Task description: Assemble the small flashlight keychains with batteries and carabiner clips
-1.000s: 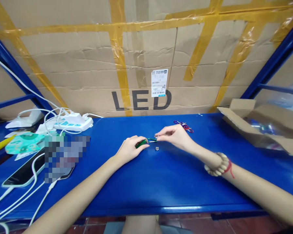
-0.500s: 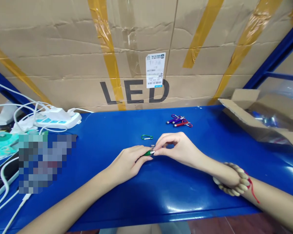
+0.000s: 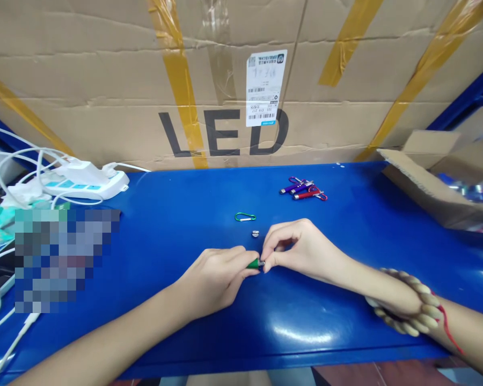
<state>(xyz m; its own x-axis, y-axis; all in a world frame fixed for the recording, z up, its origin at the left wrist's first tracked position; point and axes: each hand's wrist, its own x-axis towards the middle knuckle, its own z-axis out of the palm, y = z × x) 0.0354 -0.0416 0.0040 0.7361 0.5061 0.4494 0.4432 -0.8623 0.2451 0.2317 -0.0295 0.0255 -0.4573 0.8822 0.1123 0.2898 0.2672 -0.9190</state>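
My left hand (image 3: pixel 221 276) is closed around a small green keychain flashlight (image 3: pixel 253 264), most of its body hidden by my fingers. At its right end, the thumb and forefinger of my right hand (image 3: pixel 292 246) pinch a small silver piece (image 3: pixel 261 264); its exact kind cannot be made out. Just beyond my fingertips a short silver metal cap (image 3: pixel 255 234) lies on the blue tabletop (image 3: pixel 177 214). Farther back rests a loose green carabiner (image 3: pixel 245 217).
Purple keychain flashlights (image 3: pixel 301 187) and a red one (image 3: pixel 306 195), with carabiners, lie together toward the back. An open cardboard box (image 3: pixel 422 187) stands at right. On the left are a white power strip (image 3: pixel 104 185) and cables. A large carton (image 3: pixel 121 107) walls the back.
My view has shifted slightly. Both hands have drawn a little nearer to me with the green flashlight, and the silver cap now shows apart from my fingers.
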